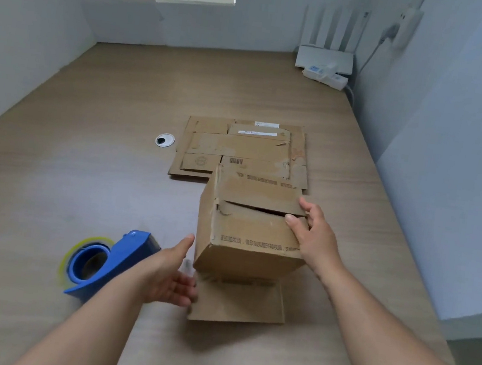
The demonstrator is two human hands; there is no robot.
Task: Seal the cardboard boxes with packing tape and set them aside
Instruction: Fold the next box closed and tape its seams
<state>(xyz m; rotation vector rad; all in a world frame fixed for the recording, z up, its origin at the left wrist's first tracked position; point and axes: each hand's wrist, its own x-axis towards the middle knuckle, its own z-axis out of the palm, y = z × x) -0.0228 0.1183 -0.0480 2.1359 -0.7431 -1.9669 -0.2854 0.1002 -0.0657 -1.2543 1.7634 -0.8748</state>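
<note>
Cardboard box (246, 229): tilted on the worktop (87, 131), top flaps gapped.
Right hand (312, 237): grips the box's right top edge.
Left hand (172, 277): fingers straight, just beside the box's left.
Tape dispenser (106, 262): blue, left of the box.

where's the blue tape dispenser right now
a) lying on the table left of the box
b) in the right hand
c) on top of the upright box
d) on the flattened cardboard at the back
a: the blue tape dispenser lies on the table to the left of the box; the left hand is open and holds nothing, and the right hand grips the box.
</note>
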